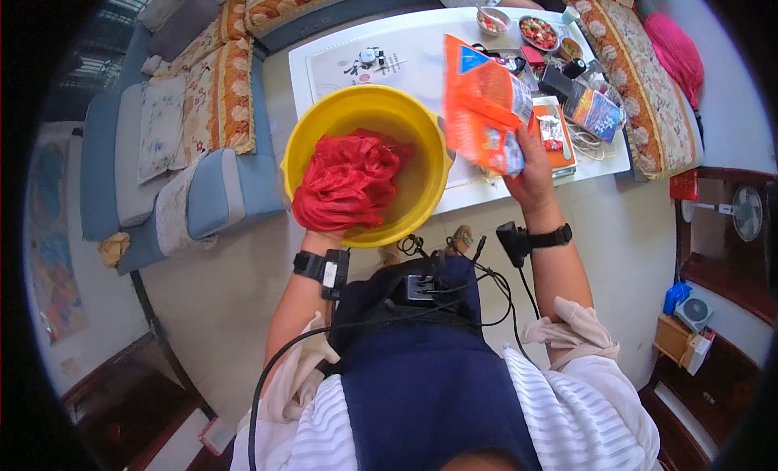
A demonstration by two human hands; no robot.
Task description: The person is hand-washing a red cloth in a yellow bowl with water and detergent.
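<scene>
A yellow plastic basin [447, 167] with cloudy water in it is in front of me, overlapping the table's near edge. Bunched red cloth [352, 179] lies inside, partly over the near-left rim. My left hand [328, 235] reaches up to that rim, its fingers hidden beneath the cloth, so its grip cannot be made out. To the right of the basin, my right hand [532, 173] grips an orange plastic packet [486, 106] by its lower right edge. The packet is slightly blurred, bears printing, and is held up above the table.
The white table [413, 39] carries bowls of cut food [538, 33], a dark box [556, 82], a coiled pale cable [586, 146] and an orange book [562, 161]. Another person's leg [523, 2] shows beyond it. Sofas [213, 100] flank it. Black cables [498, 282] hang at my waist.
</scene>
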